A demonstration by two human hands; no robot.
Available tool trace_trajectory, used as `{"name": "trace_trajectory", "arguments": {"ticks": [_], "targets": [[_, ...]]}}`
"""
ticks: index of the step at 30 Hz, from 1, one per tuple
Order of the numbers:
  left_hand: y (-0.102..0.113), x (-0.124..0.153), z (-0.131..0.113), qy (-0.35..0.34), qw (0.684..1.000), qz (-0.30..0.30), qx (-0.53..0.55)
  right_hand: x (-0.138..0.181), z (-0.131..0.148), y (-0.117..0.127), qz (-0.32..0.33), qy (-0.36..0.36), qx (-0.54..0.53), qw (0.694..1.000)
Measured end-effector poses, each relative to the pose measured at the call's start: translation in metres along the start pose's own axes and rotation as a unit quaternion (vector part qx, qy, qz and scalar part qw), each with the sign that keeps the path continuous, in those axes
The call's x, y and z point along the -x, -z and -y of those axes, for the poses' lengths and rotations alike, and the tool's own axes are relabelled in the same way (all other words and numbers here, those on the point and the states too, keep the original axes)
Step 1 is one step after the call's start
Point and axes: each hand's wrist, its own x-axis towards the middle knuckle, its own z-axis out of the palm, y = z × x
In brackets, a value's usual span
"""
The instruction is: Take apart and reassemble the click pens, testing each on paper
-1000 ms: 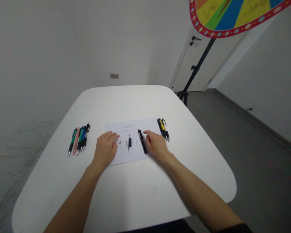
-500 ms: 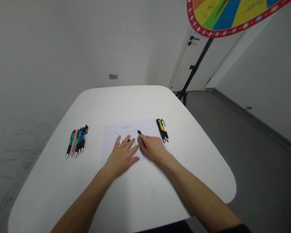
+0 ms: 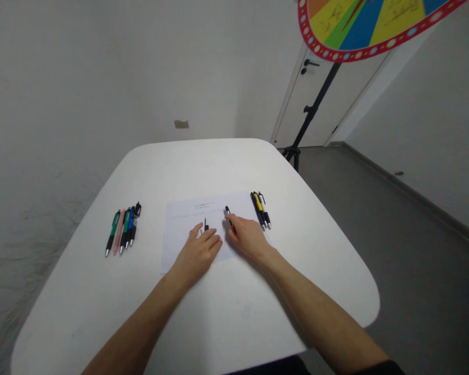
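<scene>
Head view. Left hand [image 3: 197, 254] flat on the white paper sheet [image 3: 177, 234], fingers close together, tips beside a small black pen part [image 3: 206, 226]. Sits further right than a second ago, spread fingers now pulled in. Right hand [image 3: 249, 237] curled over a long black pen [image 3: 227, 210]; cannot tell if gripping. Now hides most of that pen, nearly touching the left hand. Coloured plastic pens [image 3: 123, 232] well left of the left hand; black and yellow pens [image 3: 261, 209] just right of the right hand. Print on the sheet too small to read.
</scene>
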Motion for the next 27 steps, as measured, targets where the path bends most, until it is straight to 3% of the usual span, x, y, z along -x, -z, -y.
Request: {"name": "trace_trajectory", "arguments": {"ticks": [4,10,15,23,27], "targets": [[0.003,-0.002,0.0,-0.018,1.0,0.007,-0.01,-0.002,-0.004,-0.006,-0.081,-0.024,-0.134,0.987],[0.009,-0.006,-0.003,-0.045,0.997,0.015,-0.055,-0.003,-0.004,-0.012,-0.149,-0.039,-0.311,0.938],[0.012,-0.012,-0.008,-0.051,0.994,0.022,-0.096,-0.003,0.0,-0.012,-0.167,-0.053,-0.4,0.9],[0.013,-0.016,-0.013,-0.023,0.992,0.06,-0.107,-0.005,-0.001,-0.017,-0.171,-0.069,-0.47,0.863],[0.012,-0.012,-0.009,-0.015,0.998,0.008,-0.064,-0.007,-0.001,-0.019,-0.18,-0.095,-0.539,0.818]]}}
